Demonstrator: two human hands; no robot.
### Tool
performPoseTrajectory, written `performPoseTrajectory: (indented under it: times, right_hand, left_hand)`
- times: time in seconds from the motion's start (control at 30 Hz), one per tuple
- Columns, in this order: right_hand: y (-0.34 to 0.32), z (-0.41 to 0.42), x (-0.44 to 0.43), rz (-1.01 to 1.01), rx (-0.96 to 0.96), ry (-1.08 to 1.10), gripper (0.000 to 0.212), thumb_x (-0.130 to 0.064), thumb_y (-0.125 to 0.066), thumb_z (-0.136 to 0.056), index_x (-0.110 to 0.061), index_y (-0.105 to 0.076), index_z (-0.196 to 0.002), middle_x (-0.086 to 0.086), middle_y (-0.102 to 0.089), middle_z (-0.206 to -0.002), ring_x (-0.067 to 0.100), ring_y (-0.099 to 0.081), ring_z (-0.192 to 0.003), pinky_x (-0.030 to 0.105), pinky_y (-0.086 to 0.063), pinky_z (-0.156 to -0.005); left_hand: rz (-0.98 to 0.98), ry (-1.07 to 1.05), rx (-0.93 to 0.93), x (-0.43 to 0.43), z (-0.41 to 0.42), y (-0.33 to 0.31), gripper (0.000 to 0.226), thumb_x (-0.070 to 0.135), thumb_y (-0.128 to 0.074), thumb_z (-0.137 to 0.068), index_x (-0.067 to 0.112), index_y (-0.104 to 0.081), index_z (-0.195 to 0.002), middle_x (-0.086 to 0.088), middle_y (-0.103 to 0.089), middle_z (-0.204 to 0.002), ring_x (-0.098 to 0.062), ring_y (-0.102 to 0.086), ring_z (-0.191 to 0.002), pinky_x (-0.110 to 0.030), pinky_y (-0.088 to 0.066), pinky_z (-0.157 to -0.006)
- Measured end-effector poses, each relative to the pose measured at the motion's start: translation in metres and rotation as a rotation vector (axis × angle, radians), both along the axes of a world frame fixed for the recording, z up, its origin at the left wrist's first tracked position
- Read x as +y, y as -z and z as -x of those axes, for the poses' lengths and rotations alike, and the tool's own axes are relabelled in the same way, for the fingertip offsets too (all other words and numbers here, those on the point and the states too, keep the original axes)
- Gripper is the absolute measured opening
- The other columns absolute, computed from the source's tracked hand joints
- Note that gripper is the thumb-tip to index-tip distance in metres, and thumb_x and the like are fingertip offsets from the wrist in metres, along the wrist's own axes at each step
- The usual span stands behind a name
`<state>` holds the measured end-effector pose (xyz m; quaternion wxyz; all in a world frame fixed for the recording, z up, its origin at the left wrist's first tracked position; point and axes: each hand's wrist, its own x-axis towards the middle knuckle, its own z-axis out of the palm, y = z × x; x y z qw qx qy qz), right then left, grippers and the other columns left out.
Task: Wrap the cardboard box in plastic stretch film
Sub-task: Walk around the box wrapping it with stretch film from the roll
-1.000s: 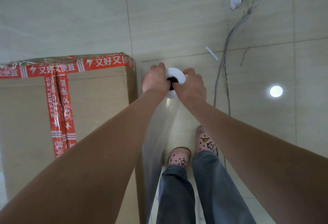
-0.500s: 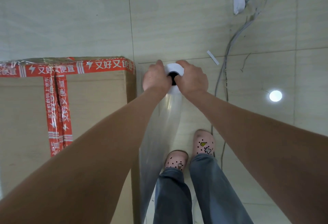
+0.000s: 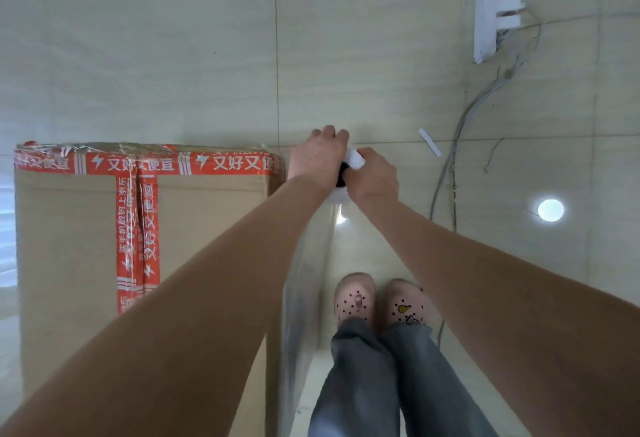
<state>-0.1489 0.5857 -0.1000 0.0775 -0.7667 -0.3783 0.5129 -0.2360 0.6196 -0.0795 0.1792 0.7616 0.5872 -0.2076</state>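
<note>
Now farther along the cardboard box [image 3: 194,229], at the left of the frame: film roll [image 3: 349,173] carried up to the far right corner, feet drawn level since a second ago. Left hand [image 3: 317,159] and right hand [image 3: 372,178] closed around the roll's top end, fingers curled. Stretch film [image 3: 304,284] paid out taut down the box's right side. Probably next: rounding that corner.

Pale beige glossy floor tiles [image 3: 363,56] with thin dark grout lines mirror a round ceiling light [image 3: 550,210]. A white power strip [image 3: 485,11] lies there, grey cables [image 3: 467,118] trailing.
</note>
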Motion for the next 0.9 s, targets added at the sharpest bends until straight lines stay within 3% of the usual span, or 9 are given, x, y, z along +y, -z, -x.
performPoseTrajectory:
  times: [0.13, 0.2, 0.27, 0.33, 0.4, 0.5, 0.67, 0.8, 0.9]
  right_hand:
    - [-0.007, -0.005, 0.016, -0.097, -0.174, -0.319, 0.02, -0.016, -0.048, -0.086, -0.019, -0.062, -0.099, 0.007, -0.067, -0.093, 0.029, -0.06, -0.084, 0.029, -0.038, -0.063]
    - [-0.01, -0.005, 0.023, -0.137, -0.236, -0.394, 0.024, -0.016, -0.048, -0.087, -0.024, -0.061, -0.106, 0.004, -0.066, -0.099, 0.029, -0.062, -0.089, 0.029, -0.039, -0.063]
    - [-0.01, -0.003, 0.027, -0.095, -0.258, -0.362, 0.032, -0.023, -0.05, -0.09, -0.028, -0.051, -0.121, 0.001, -0.059, -0.112, 0.028, -0.06, -0.096, 0.03, -0.038, -0.067]
    - [-0.01, 0.001, 0.033, 0.041, -0.182, -0.198, 0.044, -0.035, -0.056, -0.088, -0.025, -0.043, -0.129, 0.003, -0.053, -0.121, 0.029, -0.058, -0.103, 0.031, -0.039, -0.071]
    - [-0.009, 0.008, 0.042, 0.143, -0.097, -0.077, 0.051, -0.039, -0.061, -0.083, -0.021, -0.042, -0.127, 0.004, -0.056, -0.116, 0.028, -0.058, -0.104, 0.031, -0.04, -0.072]
    - [-0.011, 0.021, 0.058, 0.151, -0.045, -0.042, 0.042, -0.034, -0.063, -0.082, -0.018, -0.047, -0.118, 0.002, -0.056, -0.099, 0.024, -0.056, -0.088, 0.029, -0.04, -0.068]
    - [-0.009, 0.042, 0.076, 0.052, -0.098, -0.199, 0.025, -0.027, -0.06, -0.081, -0.019, -0.053, -0.104, 0.003, -0.062, -0.092, 0.024, -0.056, -0.081, 0.029, -0.039, -0.066]
    - [-0.008, 0.045, 0.096, -0.038, -0.155, -0.43, 0.03, -0.019, -0.056, -0.081, -0.022, -0.056, -0.111, 0.005, -0.062, -0.1, 0.025, -0.054, -0.083, 0.029, -0.033, -0.066]
    - [-0.009, 0.048, 0.105, -0.084, -0.17, -0.447, 0.033, -0.017, -0.052, -0.085, -0.023, -0.054, -0.117, 0.004, -0.059, -0.108, 0.026, -0.057, -0.091, 0.029, -0.033, -0.068]
  left_hand:
    - [0.016, 0.034, 0.001, 0.011, -0.004, 0.005, 0.027, 0.008, -0.05, -0.09, 0.01, -0.049, -0.116, -0.009, -0.051, -0.116, -0.028, -0.051, -0.108, -0.034, -0.038, -0.065]
    - [0.062, -0.011, 0.009, 0.021, 0.0, 0.005, 0.026, 0.011, -0.052, -0.089, 0.01, -0.049, -0.115, -0.011, -0.053, -0.114, -0.031, -0.054, -0.106, -0.035, -0.039, -0.067]
    - [0.109, -0.066, 0.036, 0.035, 0.005, 0.003, 0.027, 0.016, -0.056, -0.088, 0.009, -0.05, -0.114, -0.012, -0.056, -0.113, -0.032, -0.057, -0.105, -0.033, -0.039, -0.068]
    - [0.15, -0.111, 0.093, 0.05, 0.014, 0.0, 0.03, 0.021, -0.059, -0.088, 0.01, -0.052, -0.114, -0.012, -0.058, -0.111, -0.032, -0.059, -0.104, -0.031, -0.04, -0.068]
    - [0.191, -0.133, 0.15, 0.064, 0.024, -0.004, 0.03, 0.026, -0.061, -0.088, 0.012, -0.054, -0.113, -0.01, -0.059, -0.105, -0.029, -0.059, -0.098, -0.029, -0.041, -0.067]
    - [0.231, -0.142, 0.172, 0.076, 0.038, -0.005, 0.026, 0.028, -0.061, -0.088, 0.012, -0.056, -0.109, -0.006, -0.053, -0.091, -0.025, -0.052, -0.082, -0.03, -0.041, -0.064]
    - [0.24, -0.11, 0.004, 0.08, 0.054, 0.004, 0.025, 0.014, -0.055, -0.086, 0.011, -0.05, -0.111, -0.009, -0.057, -0.103, -0.028, -0.057, -0.091, -0.033, -0.041, -0.066]
    - [0.243, -0.152, -0.002, 0.089, 0.06, 0.011, 0.013, 0.011, -0.05, -0.084, 0.009, -0.056, -0.095, -0.009, -0.054, -0.089, -0.027, -0.056, -0.084, -0.032, -0.04, -0.064]
    - [0.234, -0.254, -0.023, 0.096, 0.066, 0.013, 0.01, 0.012, -0.052, -0.085, 0.01, -0.058, -0.093, -0.009, -0.058, -0.092, -0.029, -0.06, -0.091, -0.031, -0.043, -0.065]
